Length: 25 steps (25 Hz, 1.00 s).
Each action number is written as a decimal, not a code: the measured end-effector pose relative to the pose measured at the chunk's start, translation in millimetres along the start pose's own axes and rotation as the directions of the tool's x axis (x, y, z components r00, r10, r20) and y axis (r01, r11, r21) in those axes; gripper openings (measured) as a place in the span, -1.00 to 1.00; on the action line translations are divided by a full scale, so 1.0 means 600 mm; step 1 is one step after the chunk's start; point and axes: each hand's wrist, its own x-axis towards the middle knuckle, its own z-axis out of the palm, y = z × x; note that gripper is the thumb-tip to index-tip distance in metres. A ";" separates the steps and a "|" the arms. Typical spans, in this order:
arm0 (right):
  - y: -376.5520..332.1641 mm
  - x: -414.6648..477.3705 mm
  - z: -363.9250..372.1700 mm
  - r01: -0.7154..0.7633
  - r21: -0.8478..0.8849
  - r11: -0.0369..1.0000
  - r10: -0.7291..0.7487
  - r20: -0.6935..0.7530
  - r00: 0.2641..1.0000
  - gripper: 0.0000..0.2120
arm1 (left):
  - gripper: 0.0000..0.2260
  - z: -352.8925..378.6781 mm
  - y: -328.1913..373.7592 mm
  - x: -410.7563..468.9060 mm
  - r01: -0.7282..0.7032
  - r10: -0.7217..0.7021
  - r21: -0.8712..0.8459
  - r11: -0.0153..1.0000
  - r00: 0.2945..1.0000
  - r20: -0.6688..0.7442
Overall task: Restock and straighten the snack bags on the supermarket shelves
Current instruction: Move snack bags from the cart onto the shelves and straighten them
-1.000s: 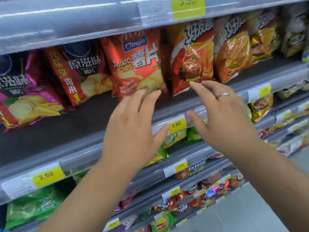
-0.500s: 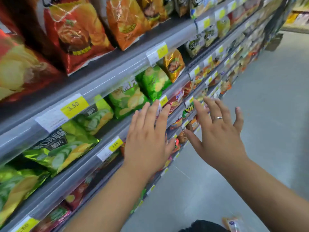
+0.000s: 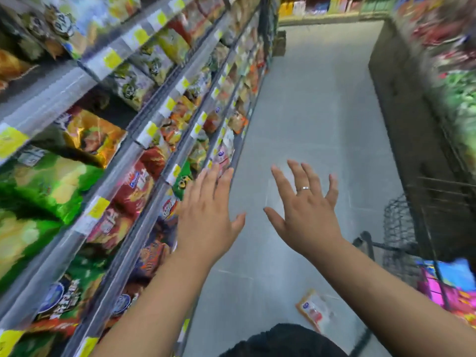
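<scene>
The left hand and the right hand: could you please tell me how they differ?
The right hand wears a ring; the left hand shows none. The left hand's fingers lie close together, while the right hand's are spread. The left hand is up by the shelves; the right hand is out over the floor. Both are open, backs up, holding nothing.

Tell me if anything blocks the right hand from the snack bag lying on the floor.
Nothing visible does. The right hand is open above bare floor, and the snack bag lies uncovered on that floor, nearer the person. The cart stands off to the right.
</scene>
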 end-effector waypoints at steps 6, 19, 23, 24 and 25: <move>0.169 -0.053 0.013 -0.296 -0.102 0.950 0.302 0.054 0.952 -0.27 | -0.22 0.079 0.155 0.106 -0.281 0.286 -0.078 0.957 0.956 0.069; 0.348 -0.163 0.040 -0.841 -0.325 0.433 0.891 0.017 0.453 -0.24 | -0.19 0.245 0.460 0.270 -0.775 0.843 -0.375 0.510 0.537 0.036; 0.357 -0.199 0.044 -0.933 -0.332 0.139 0.986 -0.042 0.162 -0.26 | -0.22 0.275 0.544 0.293 -0.839 0.950 -0.461 0.288 0.309 0.031; 0.356 -0.207 0.040 -0.941 -0.329 0.083 0.992 -0.061 0.109 -0.26 | -0.22 0.282 0.562 0.292 -0.853 0.968 -0.468 0.233 0.251 0.023; 0.354 -0.216 0.038 -0.943 -0.331 0.033 0.996 -0.072 0.060 -0.26 | -0.21 0.287 0.580 0.289 -0.862 0.980 -0.472 0.185 0.198 0.023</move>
